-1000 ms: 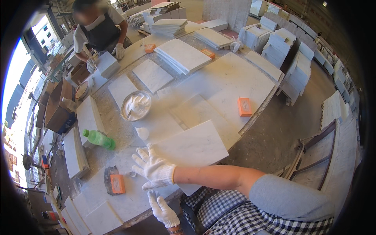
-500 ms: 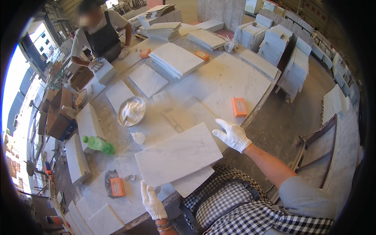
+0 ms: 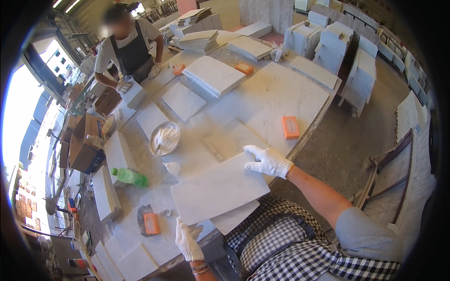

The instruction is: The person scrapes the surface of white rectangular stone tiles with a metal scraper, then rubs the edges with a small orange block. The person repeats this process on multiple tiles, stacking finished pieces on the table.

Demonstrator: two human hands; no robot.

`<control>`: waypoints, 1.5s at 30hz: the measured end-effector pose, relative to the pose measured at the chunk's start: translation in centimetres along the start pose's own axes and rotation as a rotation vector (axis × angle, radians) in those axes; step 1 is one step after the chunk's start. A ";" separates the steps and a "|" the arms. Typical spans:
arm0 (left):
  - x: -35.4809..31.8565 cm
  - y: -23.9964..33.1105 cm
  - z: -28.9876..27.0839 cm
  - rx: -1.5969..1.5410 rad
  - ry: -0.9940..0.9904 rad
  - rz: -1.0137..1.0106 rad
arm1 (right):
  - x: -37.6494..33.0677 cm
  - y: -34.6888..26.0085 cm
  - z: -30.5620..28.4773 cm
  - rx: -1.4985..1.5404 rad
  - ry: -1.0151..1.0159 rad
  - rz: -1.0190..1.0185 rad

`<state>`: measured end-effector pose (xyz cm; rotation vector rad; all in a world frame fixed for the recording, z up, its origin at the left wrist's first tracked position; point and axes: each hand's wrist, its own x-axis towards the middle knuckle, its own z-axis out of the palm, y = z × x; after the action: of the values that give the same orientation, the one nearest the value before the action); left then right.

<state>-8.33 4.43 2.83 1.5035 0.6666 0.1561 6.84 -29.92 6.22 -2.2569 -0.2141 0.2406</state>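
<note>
A white marble tile [image 3: 218, 189] lies in front of me at the table's near edge, on top of another white tile [image 3: 236, 216] that sticks out below it. My right hand [image 3: 272, 162], in a white knit glove, reaches over the upper right corner of the top tile with fingers stretched and thumb apart. My left hand [image 3: 189, 241], gloved too, is by the lower left corner, its fingers extended upward and partly hidden; whether they touch the edge I cannot tell.
Around are a bowl of white paste [image 3: 165, 139], a white squeeze bottle [image 3: 172, 168], a green bottle [image 3: 130, 178] and orange boxes [image 3: 290, 128]. Stacked tiles [image 3: 214, 76] lie farther back. Across the table a person [image 3: 129, 49] handles a white block [image 3: 134, 95].
My right hand has moved left, from beside the tile to over its upper right corner. My left hand stays near the lower left corner. The whole view has shifted slightly.
</note>
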 end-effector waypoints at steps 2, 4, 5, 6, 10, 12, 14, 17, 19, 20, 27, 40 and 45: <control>-0.4 -0.4 -0.1 -0.080 0.006 0.020 | -1.0 0.8 0.4 0.127 -0.008 0.052; -0.9 -0.9 -0.2 -0.164 0.035 -0.012 | -2.4 1.8 1.0 0.156 0.006 0.076; -1.3 -1.3 -0.3 -0.227 0.027 0.000 | -3.2 2.4 1.3 0.169 0.010 0.089; -1.7 -1.9 -0.2 -0.256 0.061 -0.015 | -3.8 2.9 1.7 0.296 0.041 0.124; -2.6 -4.7 0.1 -0.412 0.141 -0.021 | -6.4 3.3 3.7 0.502 0.284 0.218; -2.2 -5.6 0.0 -0.480 0.142 -0.094 | -7.7 3.1 3.7 0.517 0.168 0.297; -1.9 -5.9 -0.2 -0.566 0.095 -0.195 | -8.8 2.6 3.6 0.440 0.105 0.326; -2.3 -5.1 -0.1 -0.578 -0.085 -0.335 | -9.4 1.9 3.0 0.319 -0.005 0.396; -2.5 -4.1 0.5 -0.442 -0.080 -0.314 | -9.6 1.4 2.8 0.206 -0.006 0.370; -2.5 -3.6 0.9 -0.388 -0.090 -0.293 | -9.7 1.2 2.7 0.105 0.009 0.375; -5.9 -2.4 0.6 -0.478 -0.143 -0.153 | -14.1 4.6 2.1 0.910 -0.028 0.219; -8.6 0.6 8.8 -0.130 -0.593 -0.223 | -22.3 9.9 -1.1 1.763 0.009 0.396; -8.9 2.5 11.2 -0.062 -0.964 -0.152 | -19.6 7.8 -1.7 1.961 -0.019 0.195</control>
<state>-9.22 -9.42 7.13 1.2644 -0.0117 -0.6290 -11.15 -40.66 3.29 -0.3168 0.2086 0.3343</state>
